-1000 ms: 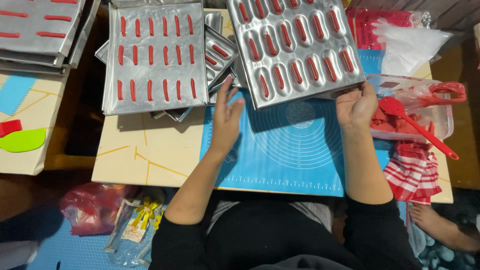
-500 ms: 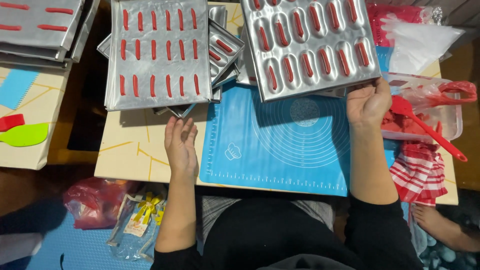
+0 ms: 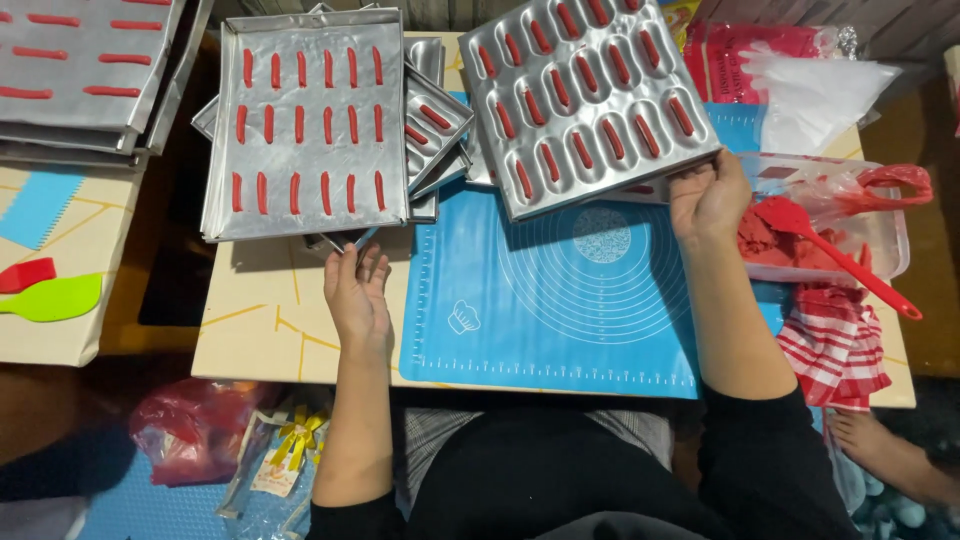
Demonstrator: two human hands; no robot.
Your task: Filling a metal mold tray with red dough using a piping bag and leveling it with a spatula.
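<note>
My right hand (image 3: 708, 195) grips the near right corner of a metal mould tray (image 3: 585, 95) with oval wells, each holding a red strip; the tray is lifted and tilted above a blue silicone mat (image 3: 560, 310). My left hand (image 3: 357, 295) reaches under the front edge of a flat metal tray (image 3: 305, 130) lined with rows of red strips, fingers touching a tray beneath it. That flat tray rests on a stack of other metal trays (image 3: 440, 125) at the table's far side.
A clear plastic tub (image 3: 880, 235) with red dough and a red spatula (image 3: 830, 255) stands at right, above a red-striped cloth (image 3: 835, 350). More filled trays (image 3: 85, 60) lie far left. A green scraper (image 3: 55, 298) and red scraper (image 3: 25, 272) sit on the left table.
My left hand left the blue mat and moved left to the flat tray's front edge. The mould tray in my right hand rose and shifted a little right.
</note>
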